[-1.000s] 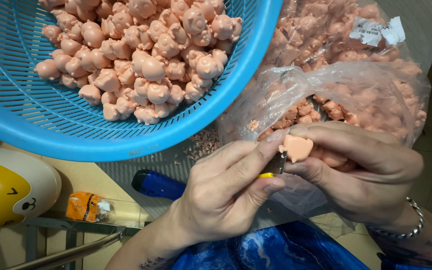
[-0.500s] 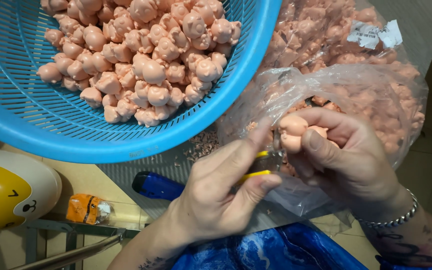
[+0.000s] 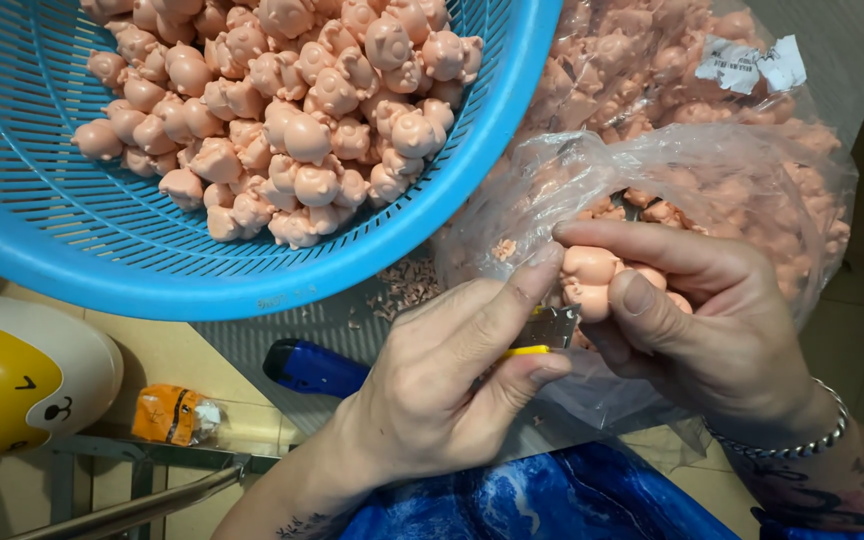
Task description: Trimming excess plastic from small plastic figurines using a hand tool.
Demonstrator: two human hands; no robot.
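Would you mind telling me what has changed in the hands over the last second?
The right hand turned the pink figure from its flat underside to its rounded side and closed around it; the left hand kept the small blade against it. The blue basket and clear bag stayed put.

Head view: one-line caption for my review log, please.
Left hand presses a small blade to a pink pig figure held by the right hand, beside a blue basket of figures.

Matt pink rubbery figure (image 3: pixel 589 282), bare metal blade (image 3: pixel 550 325), glossy perforated blue plastic basket (image 3: pixel 72 240), crinkled clear plastic bag (image 3: pixel 732 190).
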